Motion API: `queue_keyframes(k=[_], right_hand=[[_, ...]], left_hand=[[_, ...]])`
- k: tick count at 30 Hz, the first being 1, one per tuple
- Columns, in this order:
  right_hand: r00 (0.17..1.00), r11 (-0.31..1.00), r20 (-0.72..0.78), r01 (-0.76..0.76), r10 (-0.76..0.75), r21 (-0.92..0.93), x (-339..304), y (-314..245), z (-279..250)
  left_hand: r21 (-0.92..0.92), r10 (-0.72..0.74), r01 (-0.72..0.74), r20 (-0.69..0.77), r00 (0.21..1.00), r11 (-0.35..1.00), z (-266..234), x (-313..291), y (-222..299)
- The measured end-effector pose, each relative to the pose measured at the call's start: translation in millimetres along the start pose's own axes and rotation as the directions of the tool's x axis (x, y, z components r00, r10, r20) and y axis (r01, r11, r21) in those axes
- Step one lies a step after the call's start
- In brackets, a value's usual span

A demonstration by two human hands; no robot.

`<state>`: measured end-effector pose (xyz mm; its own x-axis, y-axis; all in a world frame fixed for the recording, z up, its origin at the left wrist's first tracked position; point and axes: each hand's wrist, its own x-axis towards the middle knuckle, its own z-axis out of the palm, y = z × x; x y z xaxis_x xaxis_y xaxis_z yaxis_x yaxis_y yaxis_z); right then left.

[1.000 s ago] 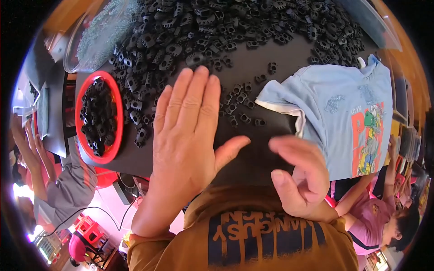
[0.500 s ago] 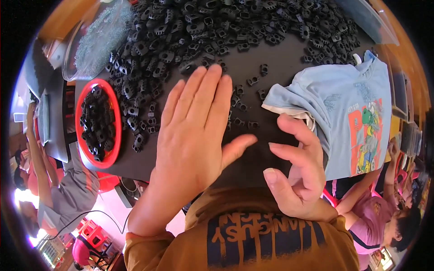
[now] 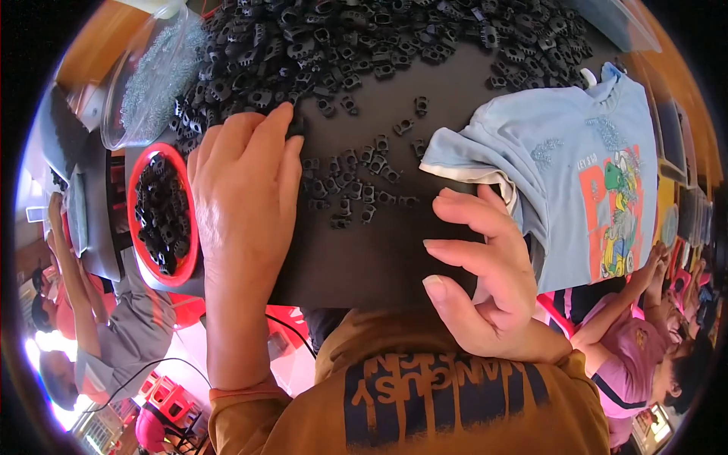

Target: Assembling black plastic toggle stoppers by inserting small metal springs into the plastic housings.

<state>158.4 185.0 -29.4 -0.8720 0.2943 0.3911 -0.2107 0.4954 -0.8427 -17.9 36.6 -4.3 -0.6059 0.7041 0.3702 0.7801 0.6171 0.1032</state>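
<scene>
My left hand (image 3: 244,171) lies palm down at the near edge of a large heap of black toothed plastic pieces (image 3: 303,45), which look like hair-claw halves. Its fingers are bent and drawn together, with a dark bit showing beside the fingertips; what they grip is mostly hidden. To the right, my right hand (image 3: 491,277) hovers palm inward, fingers curved and apart, with nothing in it. Between the hands lies a loose group of small black pieces (image 3: 353,178) on the dark table (image 3: 356,262). A folded light-blue T-shirt (image 3: 553,125) sits beyond my right hand.
A red-rimmed oval bowl (image 3: 196,227) of black pieces stands left of my left wrist. Behind it is a clear tub (image 3: 114,114) of small metal springs; similar silvery clusters (image 3: 607,133) rest on the shirt. Other people (image 3: 133,311) sit at both sides.
My left hand has moved left from mid-table to the heap's edge, its flat fingers now bent. This uncovers the scattered pieces. My right hand has barely moved.
</scene>
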Motion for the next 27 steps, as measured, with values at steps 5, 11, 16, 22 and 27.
queue_keyframes(k=[5, 11, 16, 22, 27], right_hand=[[1.0, 1.0, -0.013, 0.011, -0.011, 0.014, 0.2, -4.7, -1.2], [0.999, 0.997, -0.028, 0.034, -0.033, 0.062, -1.4, -4.1, 0.0], [0.999, 0.987, -0.011, 0.049, -0.048, 0.154, -6.4, 5.8, -6.2], [0.998, 0.909, -0.046, -0.022, 0.046, 0.417, -4.7, -1.3, -8.8], [0.997, 0.895, -0.078, 0.013, 0.025, 0.446, -8.0, 0.4, -12.8]], left_hand=[[0.007, 0.058, -0.058, -0.044, 0.997, 0.998, 1.6, 8.9, -2.2], [-0.006, 0.037, -0.037, -0.085, 0.996, 0.999, 4.8, 7.2, -7.3], [-0.575, -0.326, 0.365, 0.174, 0.929, 0.732, -19.2, -5.6, 23.7], [-0.88, -0.183, 0.414, 0.378, 0.907, 0.234, -38.0, -24.7, 66.8], [-0.869, -0.226, 0.447, 0.402, 0.888, 0.212, -37.9, -27.8, 94.6]])
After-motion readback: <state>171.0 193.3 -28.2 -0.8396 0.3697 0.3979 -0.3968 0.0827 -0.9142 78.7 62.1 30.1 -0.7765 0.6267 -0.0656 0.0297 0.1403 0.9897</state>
